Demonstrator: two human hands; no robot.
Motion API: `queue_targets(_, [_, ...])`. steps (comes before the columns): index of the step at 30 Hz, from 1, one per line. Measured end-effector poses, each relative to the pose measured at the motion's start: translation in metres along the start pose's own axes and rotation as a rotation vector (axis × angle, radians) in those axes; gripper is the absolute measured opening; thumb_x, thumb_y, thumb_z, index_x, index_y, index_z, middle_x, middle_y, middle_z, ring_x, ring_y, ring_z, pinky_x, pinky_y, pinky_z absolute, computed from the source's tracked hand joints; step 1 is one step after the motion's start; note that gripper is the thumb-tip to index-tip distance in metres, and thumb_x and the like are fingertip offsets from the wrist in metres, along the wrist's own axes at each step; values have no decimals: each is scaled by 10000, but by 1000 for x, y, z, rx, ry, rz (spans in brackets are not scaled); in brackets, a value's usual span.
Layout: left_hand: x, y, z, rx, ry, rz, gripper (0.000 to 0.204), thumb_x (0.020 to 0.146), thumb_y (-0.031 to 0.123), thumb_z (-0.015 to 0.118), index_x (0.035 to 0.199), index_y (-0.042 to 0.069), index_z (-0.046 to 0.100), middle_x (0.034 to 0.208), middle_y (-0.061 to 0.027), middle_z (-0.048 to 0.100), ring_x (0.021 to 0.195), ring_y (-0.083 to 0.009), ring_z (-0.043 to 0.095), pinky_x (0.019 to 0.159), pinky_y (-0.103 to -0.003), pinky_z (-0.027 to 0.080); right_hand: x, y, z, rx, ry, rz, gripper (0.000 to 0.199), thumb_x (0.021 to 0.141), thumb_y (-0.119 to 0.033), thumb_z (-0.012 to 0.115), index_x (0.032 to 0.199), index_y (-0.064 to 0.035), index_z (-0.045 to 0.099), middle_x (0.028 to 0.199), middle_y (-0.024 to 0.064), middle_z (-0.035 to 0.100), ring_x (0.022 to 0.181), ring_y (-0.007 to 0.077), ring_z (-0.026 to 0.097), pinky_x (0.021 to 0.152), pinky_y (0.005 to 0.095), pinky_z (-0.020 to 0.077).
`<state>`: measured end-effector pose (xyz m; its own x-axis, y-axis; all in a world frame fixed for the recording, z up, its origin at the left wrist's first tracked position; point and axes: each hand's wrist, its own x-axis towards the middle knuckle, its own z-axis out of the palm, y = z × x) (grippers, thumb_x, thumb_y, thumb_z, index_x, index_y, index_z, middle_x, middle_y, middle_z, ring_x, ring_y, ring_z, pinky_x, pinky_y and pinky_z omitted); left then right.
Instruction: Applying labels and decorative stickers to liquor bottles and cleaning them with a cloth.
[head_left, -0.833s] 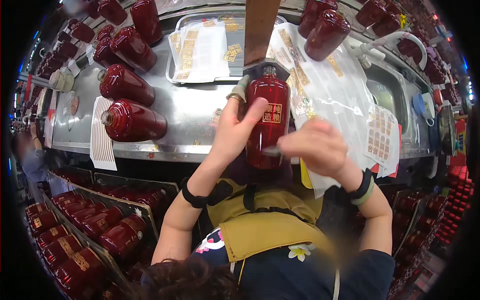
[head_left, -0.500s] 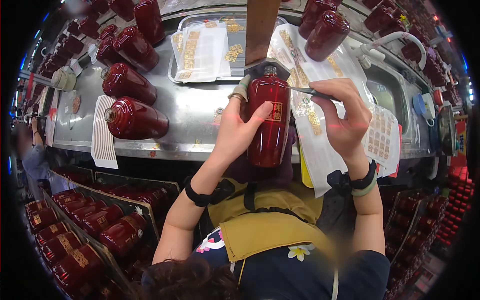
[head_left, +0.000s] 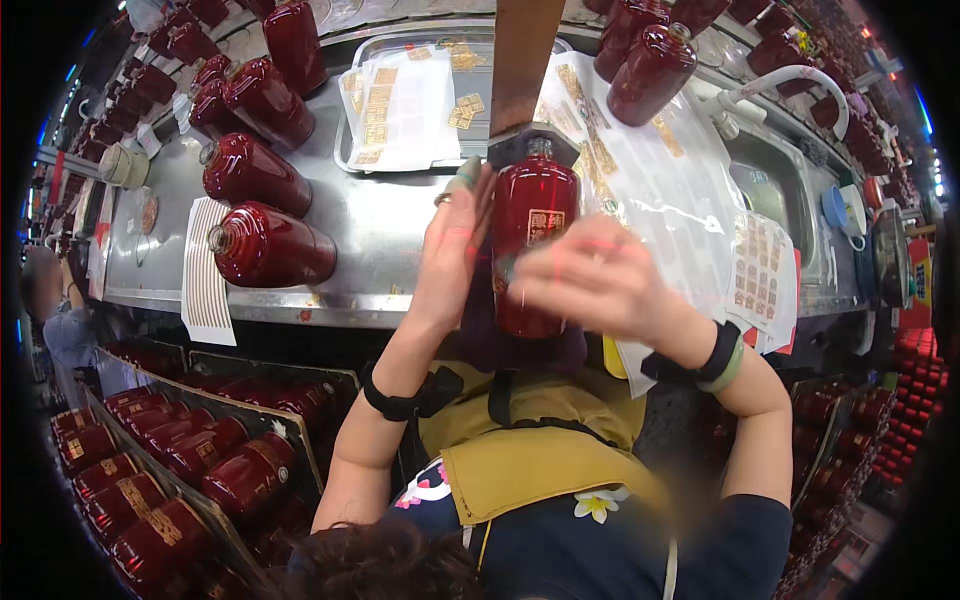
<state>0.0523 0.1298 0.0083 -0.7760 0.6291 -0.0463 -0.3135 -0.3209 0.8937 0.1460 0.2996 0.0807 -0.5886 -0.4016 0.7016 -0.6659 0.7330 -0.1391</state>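
A glossy dark red bottle [head_left: 535,205] with a small gold label on its front lies at the steel counter's [head_left: 380,240] front edge, neck pushed against a brown wooden block [head_left: 522,60]. My left hand [head_left: 452,250] grips its left side. My right hand [head_left: 590,285] is blurred by motion and lies over the bottle's lower front, fingers curled. What it holds is hidden. A dark cloth sits under the bottle.
Several red bottles [head_left: 270,250] lie on the counter's left and stand at the back. A metal tray [head_left: 350,150] holds gold sticker sheets; more sheets [head_left: 680,180] spread right, beside a sink [head_left: 790,190]. Crates of bottles [head_left: 180,470] stand lower left. Another person [head_left: 60,320] is at the left edge.
My right hand has swung down from the bottle's neck, where it held a thin tool, to the bottle's lower front. My left hand has kept its grip on the bottle.
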Motion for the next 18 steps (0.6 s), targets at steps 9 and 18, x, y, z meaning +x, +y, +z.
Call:
queue_targets(9, [-10, 11, 6, 4, -70, -131, 968, 1073, 722, 174, 1634, -65, 218, 1673, -226, 325, 1556, -322, 321, 1288, -446, 242, -13, 46, -4, -41, 57, 99, 179, 853, -35, 736, 1018, -105, 740, 1049, 31, 758, 893, 208, 683, 886, 392, 538])
queue_targets(18, [-9, 13, 9, -20, -76, -174, 1128, 990, 847, 108, 1637, -69, 226, 1663, -229, 348, 1534, -300, 356, 1258, -423, 285, -21, 61, -2, -211, 172, 276, 231, 798, -56, 782, 1013, -142, 774, 985, 27, 765, 866, 217, 673, 736, 334, 513])
